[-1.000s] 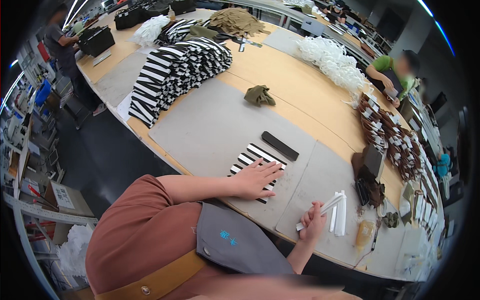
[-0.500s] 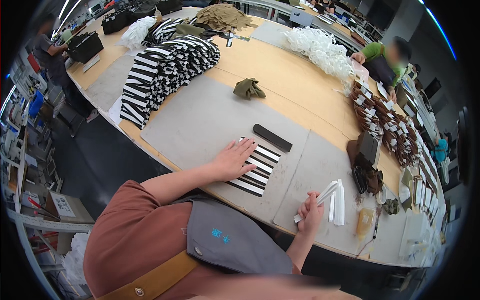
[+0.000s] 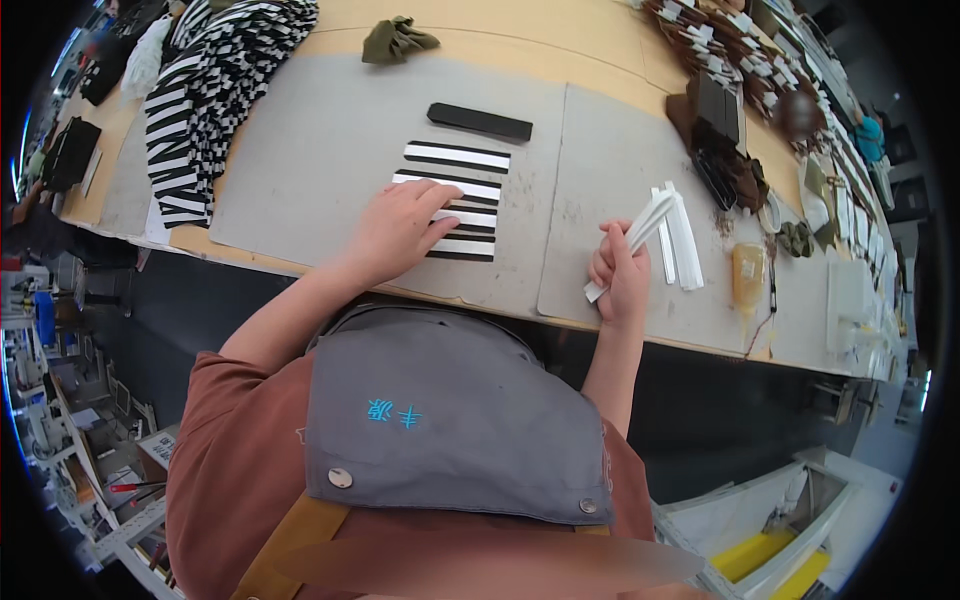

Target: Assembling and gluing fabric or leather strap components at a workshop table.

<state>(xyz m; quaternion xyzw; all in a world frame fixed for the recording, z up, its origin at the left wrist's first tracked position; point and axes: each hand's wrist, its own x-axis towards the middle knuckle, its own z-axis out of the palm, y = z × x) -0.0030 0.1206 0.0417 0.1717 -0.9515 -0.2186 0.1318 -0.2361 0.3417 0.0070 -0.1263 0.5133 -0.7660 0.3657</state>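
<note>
Several black strips, each with a white band along it (image 3: 470, 158), lie side by side on the grey mat at the table's front. My left hand (image 3: 402, 225) rests on the nearer ones, palm down, with fingers slightly bent and thumb apart. The farthest strip lies a little away from the others. Farther back is a dark block-like bar (image 3: 480, 121). On the right, my right hand (image 3: 622, 272) is closed around a bunch of thin white strips (image 3: 650, 222). More white strips (image 3: 685, 245) lie on the mat beside that hand.
A big heap of black-and-white strips (image 3: 225, 95) lies at the left, and a crumpled olive cloth (image 3: 398, 40) at the back. To the right are a yellowish bottle (image 3: 747, 275), a dark box (image 3: 716, 108) and brown pieces with white tags (image 3: 700, 40).
The view has tilted down and turned. The farthest strip now lies apart from the others, and my left hand has gone from flat to slightly bent. My right hand still holds the white strips.
</note>
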